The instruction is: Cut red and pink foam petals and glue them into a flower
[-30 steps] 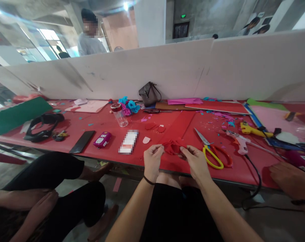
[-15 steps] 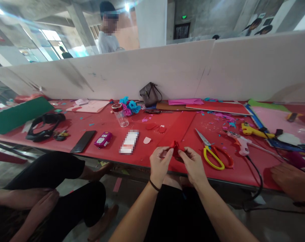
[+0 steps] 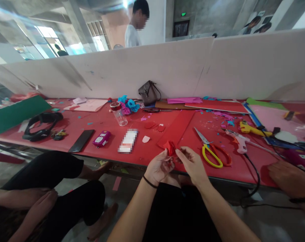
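Observation:
A bunched piece of red crepe paper (image 3: 169,147) rises above the table's front edge between my hands. My left hand (image 3: 158,168) is closed round its lower end, thumb against the paper and fingers curled below. From the other side, my right hand (image 3: 192,164) pinches the right edge of the same paper with thumb and forefinger. Beyond it a flat strip of red paper (image 3: 181,126) lies on the table. Scissors (image 3: 207,148) with one yellow and one red handle lie spread to the right of my right hand. Small red cut pieces (image 3: 150,125) lie farther back.
At right are a pink glue gun (image 3: 239,143), its cable, a yellow glue gun (image 3: 253,129) and another person's hand (image 3: 287,176). Leftward lie a phone (image 3: 82,140), a purple device (image 3: 102,138) and a clear jar (image 3: 120,116). A seated person's knees (image 3: 46,171) are close by.
My left hand has turned palm upward, lifting the red crepe paper so its bunched top shows. The right hand has stayed close at its edge. The person behind the partition has moved right.

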### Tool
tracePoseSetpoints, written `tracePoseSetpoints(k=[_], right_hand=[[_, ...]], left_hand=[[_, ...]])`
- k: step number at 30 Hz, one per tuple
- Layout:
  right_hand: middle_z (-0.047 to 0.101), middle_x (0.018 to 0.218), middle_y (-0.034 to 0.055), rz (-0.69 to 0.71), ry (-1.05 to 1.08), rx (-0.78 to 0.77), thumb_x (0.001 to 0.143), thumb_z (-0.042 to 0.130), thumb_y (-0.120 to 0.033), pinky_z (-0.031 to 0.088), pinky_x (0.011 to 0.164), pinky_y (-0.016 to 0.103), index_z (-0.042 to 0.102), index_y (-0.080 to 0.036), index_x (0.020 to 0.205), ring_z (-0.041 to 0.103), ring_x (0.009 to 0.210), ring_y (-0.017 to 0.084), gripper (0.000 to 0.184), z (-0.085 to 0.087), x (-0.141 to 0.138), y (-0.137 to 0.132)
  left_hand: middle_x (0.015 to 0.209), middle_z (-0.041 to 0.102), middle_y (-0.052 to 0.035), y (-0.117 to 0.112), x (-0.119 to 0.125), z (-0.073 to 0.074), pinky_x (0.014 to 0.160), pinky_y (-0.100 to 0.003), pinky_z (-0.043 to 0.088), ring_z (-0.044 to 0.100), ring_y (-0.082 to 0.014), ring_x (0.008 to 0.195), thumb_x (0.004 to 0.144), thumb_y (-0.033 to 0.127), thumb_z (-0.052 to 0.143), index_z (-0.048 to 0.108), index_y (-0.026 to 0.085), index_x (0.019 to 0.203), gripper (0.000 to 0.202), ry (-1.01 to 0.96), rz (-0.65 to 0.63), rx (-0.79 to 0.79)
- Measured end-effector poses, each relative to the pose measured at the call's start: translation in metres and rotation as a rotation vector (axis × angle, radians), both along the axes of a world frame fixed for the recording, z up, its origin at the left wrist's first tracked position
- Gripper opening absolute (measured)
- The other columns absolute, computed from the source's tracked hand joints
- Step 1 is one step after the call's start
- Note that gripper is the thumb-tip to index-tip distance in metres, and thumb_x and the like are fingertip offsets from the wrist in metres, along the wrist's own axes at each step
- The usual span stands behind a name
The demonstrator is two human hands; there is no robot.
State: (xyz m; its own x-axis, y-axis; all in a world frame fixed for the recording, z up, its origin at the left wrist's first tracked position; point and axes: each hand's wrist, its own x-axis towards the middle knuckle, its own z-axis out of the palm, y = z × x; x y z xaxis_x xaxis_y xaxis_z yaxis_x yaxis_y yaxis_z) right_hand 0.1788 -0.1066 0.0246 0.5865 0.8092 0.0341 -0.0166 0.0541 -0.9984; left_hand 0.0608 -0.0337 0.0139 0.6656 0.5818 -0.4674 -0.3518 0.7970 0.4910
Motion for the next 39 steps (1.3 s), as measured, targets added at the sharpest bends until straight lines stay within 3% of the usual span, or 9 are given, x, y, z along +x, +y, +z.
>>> tracePoseSetpoints(k=[5, 7, 11, 14, 19, 23, 26, 31, 39], right_hand=[[0.069, 0.095, 0.0155, -0.255, -0.933, -0.484, 0.071, 0.065, -0.033, 0.044, 0.083, 0.046, 0.067, -0.021, 0.098, 0.062, 0.094, 0.034, 0.030, -0.020, 0.105, -0.037], [0.069, 0.096, 0.0201, -0.139, -1.060, -0.693, 0.071, 0.063, -0.028, 0.046, 0.079, 0.045, 0.067, -0.016, 0.100, 0.064, 0.091, 0.036, 0.032, -0.032, 0.141, -0.049], [0.071, 0.092, 0.0153, 0.059, -1.025, -0.752, 0.069, 0.060, -0.021, 0.047, 0.071, 0.037, 0.062, -0.015, 0.113, 0.068, 0.081, 0.031, 0.044, -0.038, 0.166, -0.052], [0.070, 0.082, 0.0131, -0.006, -0.736, -0.697, 0.060, 0.064, -0.019, 0.049, 0.067, 0.037, 0.059, -0.013, 0.116, 0.068, 0.077, 0.030, 0.057, -0.027, 0.158, -0.045], [0.065, 0.087, 0.0060, -0.058, -0.058, -0.268, 0.049, 0.076, -0.028, 0.051, 0.059, 0.032, 0.051, -0.025, 0.129, 0.063, 0.073, 0.023, 0.084, -0.011, 0.115, -0.058], [0.057, 0.062, -0.0001, 0.202, 0.231, -0.177, 0.052, 0.075, -0.060, 0.038, 0.037, 0.026, 0.064, -0.029, 0.113, 0.045, 0.044, 0.014, 0.069, -0.019, 0.051, -0.083], [0.055, 0.070, 0.0002, 0.490, 0.453, -0.115, 0.054, 0.069, -0.074, 0.034, 0.036, 0.022, 0.061, -0.031, 0.115, 0.040, 0.044, 0.010, 0.075, -0.027, 0.009, -0.098], [0.051, 0.070, -0.0004, 0.607, 0.511, -0.117, 0.076, 0.051, -0.073, 0.036, 0.041, 0.023, 0.057, -0.032, 0.120, 0.036, 0.044, 0.008, 0.061, -0.037, -0.012, -0.110], [0.050, 0.069, -0.0006, 0.606, 0.545, -0.159, 0.077, 0.051, -0.073, 0.035, 0.040, 0.023, 0.060, -0.031, 0.115, 0.036, 0.043, 0.008, 0.058, -0.038, -0.011, -0.111]], left_hand=[[0.065, 0.054, -0.0020, 0.008, -0.007, 0.002, 0.065, -0.027, 0.048, 0.053, -0.0107, 0.063, 0.086, 0.020, 0.058, 0.055, 0.016, 0.058, 0.029, -0.003, 0.027, -0.129], [0.063, 0.052, -0.0021, 0.011, -0.009, 0.002, 0.066, -0.027, 0.048, 0.053, -0.0110, 0.064, 0.088, 0.021, 0.055, 0.055, 0.015, 0.057, 0.031, -0.019, 0.029, -0.156], [0.061, 0.051, -0.0021, 0.015, -0.011, 0.001, 0.061, -0.022, 0.047, 0.050, -0.0086, 0.059, 0.091, 0.024, 0.052, 0.059, 0.013, 0.061, 0.033, -0.044, 0.038, -0.174], [0.058, 0.046, -0.0006, 0.016, -0.011, 0.001, 0.054, -0.018, 0.044, 0.043, -0.0051, 0.051, 0.092, 0.028, 0.050, 0.057, 0.012, 0.057, 0.040, -0.029, 0.047, -0.180], [0.056, 0.044, -0.0001, 0.023, -0.014, 0.002, 0.049, -0.015, 0.040, 0.041, -0.0044, 0.049, 0.092, 0.025, 0.052, 0.056, 0.012, 0.057, 0.038, -0.012, 0.089, -0.155], [0.052, 0.043, 0.0011, 0.029, -0.015, 0.001, 0.050, -0.016, 0.042, 0.044, -0.0061, 0.051, 0.088, 0.020, 0.056, 0.054, 0.013, 0.056, 0.033, -0.042, 0.110, -0.140], [0.050, 0.042, 0.0018, 0.029, -0.015, 0.000, 0.052, -0.018, 0.044, 0.048, -0.0085, 0.053, 0.086, 0.013, 0.056, 0.055, 0.014, 0.059, 0.028, -0.047, 0.125, -0.118], [0.052, 0.046, 0.0005, 0.026, -0.015, 0.001, 0.053, -0.019, 0.044, 0.052, -0.0105, 0.056, 0.085, 0.010, 0.055, 0.057, 0.013, 0.066, 0.019, -0.028, 0.131, -0.114], [0.052, 0.042, 0.0023, 0.023, -0.016, 0.002, 0.056, -0.020, 0.043, 0.049, -0.0101, 0.056, 0.085, 0.012, 0.056, 0.055, 0.014, 0.066, 0.019, -0.098, 0.111, -0.065]])
